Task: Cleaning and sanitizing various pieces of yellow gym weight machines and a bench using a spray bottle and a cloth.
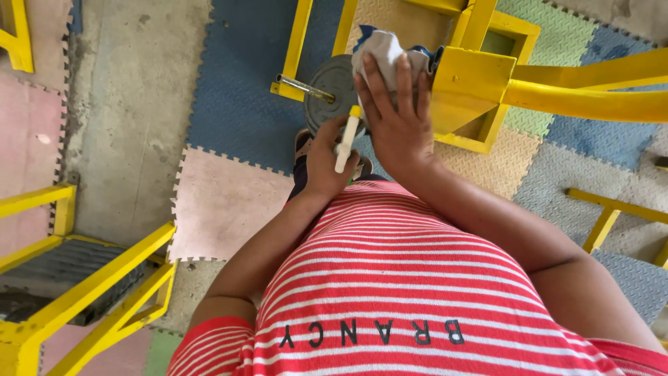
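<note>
Cloth — white, crumpled, with a blue edge showing behind — pressed flat against the top of a grey weight plate under the right hand. Fingers spread wide and laid open over the fabric rather than curled round it, probably to keep a broad patch of cloth bearing on the metal. Plate hung on a steel peg of the yellow machine frame, right beside the boxy yellow housing, so reached from above with the arm stretched forward. Left hand lower and nearer the body, closed around a slim white bottle or tube with a yellow tip; held upright, tip pointing up toward the plate's lower rim, seemingly kept close so the tip sat near the wiped surface. Exact kind of container too small to tell. Red-and-white striped shirt filling the lower view. Beneath everything, foam floor tiles in blue, pink, green and grey, interlocked over bare concrete — padding under the equipment, by the look of it. More yellow rails at lower left, well apart from both hands.
</note>
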